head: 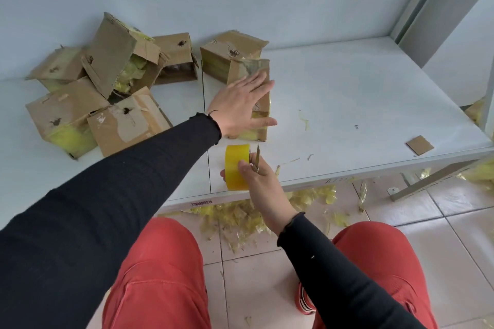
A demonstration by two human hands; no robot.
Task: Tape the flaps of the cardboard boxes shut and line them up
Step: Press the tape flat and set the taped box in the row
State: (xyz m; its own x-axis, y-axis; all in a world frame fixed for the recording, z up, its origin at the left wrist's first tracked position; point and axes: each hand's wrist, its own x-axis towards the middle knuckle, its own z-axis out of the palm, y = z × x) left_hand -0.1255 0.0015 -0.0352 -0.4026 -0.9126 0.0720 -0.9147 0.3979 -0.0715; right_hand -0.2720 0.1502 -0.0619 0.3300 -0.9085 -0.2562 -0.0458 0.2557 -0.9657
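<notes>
A cardboard box point(255, 69) with yellow tape on its lower side lies on the white table point(361, 93), and my left hand point(242, 105) rests flat on its top with fingers straight. Right behind it stands a second box point(227, 53). Below, near the table's front edge, my right hand point(256, 176) grips a yellow tape roll point(236, 167) together with a small cutter blade point(257, 159) that sticks up between its fingers. Several worn boxes point(107, 88), some with flaps open, lie heaped at the table's left.
A small cardboard scrap point(419, 145) lies near the table's right edge. Yellow tape shreds point(240, 219) litter the tiled floor under the front edge. A grey frame post point(427, 0) rises at the back right. My knees in red trousers sit below the table.
</notes>
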